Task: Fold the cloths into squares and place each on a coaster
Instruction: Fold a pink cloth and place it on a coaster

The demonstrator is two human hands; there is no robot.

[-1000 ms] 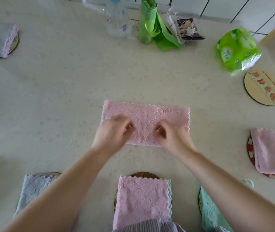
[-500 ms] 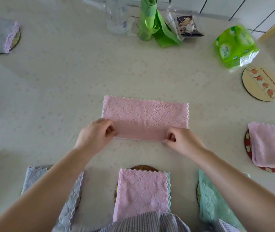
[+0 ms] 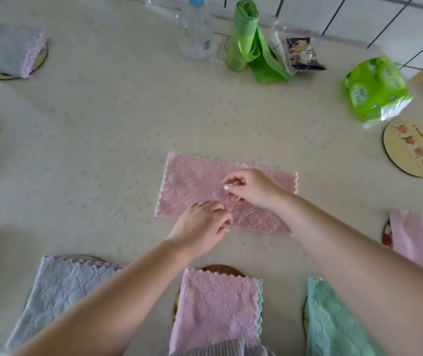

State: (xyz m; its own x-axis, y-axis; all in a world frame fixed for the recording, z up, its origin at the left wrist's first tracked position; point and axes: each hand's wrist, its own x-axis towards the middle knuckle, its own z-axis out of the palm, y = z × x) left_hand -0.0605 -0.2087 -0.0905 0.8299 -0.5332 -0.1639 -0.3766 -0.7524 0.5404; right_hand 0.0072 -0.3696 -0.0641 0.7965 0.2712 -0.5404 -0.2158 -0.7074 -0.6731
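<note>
Both your hands have left the near edge and moved onto the middle of the pink cloth (image 3: 197, 183), which lies folded to a rectangle mid-table. Your left hand (image 3: 202, 223) and right hand (image 3: 250, 187) sit close together, fingers curled, pinching at the fabric. Empty coaster (image 3: 411, 150) sits far right, beside the green tissue pack (image 3: 375, 88).

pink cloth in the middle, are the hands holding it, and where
Both the left hand and right hand pinch the pink quilted cloth near its middle.
</note>
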